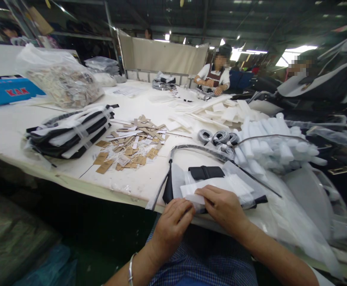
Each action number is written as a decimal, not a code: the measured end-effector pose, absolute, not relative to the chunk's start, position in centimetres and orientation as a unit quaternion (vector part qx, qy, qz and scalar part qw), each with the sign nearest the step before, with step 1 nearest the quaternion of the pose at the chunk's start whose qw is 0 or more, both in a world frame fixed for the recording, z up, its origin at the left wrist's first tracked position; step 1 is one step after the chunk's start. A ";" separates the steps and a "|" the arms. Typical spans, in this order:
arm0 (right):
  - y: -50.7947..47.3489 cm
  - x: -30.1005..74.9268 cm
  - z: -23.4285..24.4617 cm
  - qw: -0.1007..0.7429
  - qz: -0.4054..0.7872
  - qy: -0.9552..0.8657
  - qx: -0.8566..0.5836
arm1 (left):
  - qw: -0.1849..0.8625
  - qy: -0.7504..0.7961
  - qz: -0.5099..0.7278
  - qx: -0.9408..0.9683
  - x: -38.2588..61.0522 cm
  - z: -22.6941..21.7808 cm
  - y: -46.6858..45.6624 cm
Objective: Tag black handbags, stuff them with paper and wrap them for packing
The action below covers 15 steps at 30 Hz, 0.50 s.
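A black handbag [168,186] lies at the table's front edge, with its wrapped strap [191,147] looped behind it. White foam sheet [233,186] and translucent wrapping cover much of the bag, leaving a black flap with a band [206,172] exposed. My left hand [176,216] is closed at the near left of the bag, its fingertips pinching the edge of the white sheet. Thumb and fingers of my right hand [224,206] press together on the same sheet, just right of the left hand. The bag's near side is partly hidden by both hands.
Paper tags [134,149] lie heaped left of the bag, beside a stack of wrapped black bags [72,133]. Coiled straps [219,137] and white foam rolls [265,139] crowd the right. A filled plastic sack [63,81] stands far left. A co-worker [213,75] works across the table.
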State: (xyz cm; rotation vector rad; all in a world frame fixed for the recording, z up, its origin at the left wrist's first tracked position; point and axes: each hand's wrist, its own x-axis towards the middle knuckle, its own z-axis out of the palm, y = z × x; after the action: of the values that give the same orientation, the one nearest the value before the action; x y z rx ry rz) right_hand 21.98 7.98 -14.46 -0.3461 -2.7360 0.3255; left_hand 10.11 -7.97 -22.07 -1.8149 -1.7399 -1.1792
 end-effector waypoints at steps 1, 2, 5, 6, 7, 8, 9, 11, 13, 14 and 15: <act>7.9 21.9 -14.4 0.176 0.113 -0.970 -0.121 | 0.182 -0.615 -0.421 -0.641 10.1 -22.0 -7.9; 7.9 21.8 -14.4 0.173 0.110 -0.971 -0.120 | 0.182 -0.614 -0.423 -0.642 10.2 -21.9 -7.9; 7.7 21.6 -14.2 0.165 0.098 -0.973 -0.124 | 0.175 -0.612 -0.429 -0.641 10.1 -21.6 -7.8; 7.6 21.5 -14.2 0.163 0.092 -0.974 -0.130 | 0.171 -0.612 -0.432 -0.640 10.1 -21.5 -7.8; 7.5 21.4 -14.1 0.158 0.086 -0.974 -0.137 | 0.167 -0.612 -0.434 -0.639 10.1 -21.3 -7.8; 7.4 21.3 -14.1 0.154 0.080 -0.974 -0.144 | 0.163 -0.613 -0.436 -0.638 10.1 -21.2 -7.8; 7.4 21.2 -14.0 0.151 0.074 -0.974 -0.151 | 0.161 -0.615 -0.435 -0.638 10.1 -21.0 -7.9; 7.3 21.1 -14.0 0.146 0.069 -0.973 -0.165 | 0.156 -0.624 -0.425 -0.637 10.2 -20.7 -7.9; 7.4 20.9 -13.9 0.138 0.072 -0.972 -0.179 | 0.152 -0.632 -0.408 -0.641 10.4 -20.4 -7.9; 7.5 20.8 -13.8 0.129 0.073 -0.971 -0.186 | 0.151 -0.637 -0.397 -0.643 10.5 -20.3 -7.9; 7.6 20.6 -13.7 0.119 0.073 -0.971 -0.194 | 0.151 -0.644 -0.384 -0.644 10.6 -20.1 -7.9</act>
State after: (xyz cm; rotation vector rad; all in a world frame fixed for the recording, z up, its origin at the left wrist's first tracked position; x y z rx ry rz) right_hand 20.63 7.58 -13.70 -0.5670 -2.8384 0.2133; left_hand 10.64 -7.90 -20.11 -1.8498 -1.8486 -1.1039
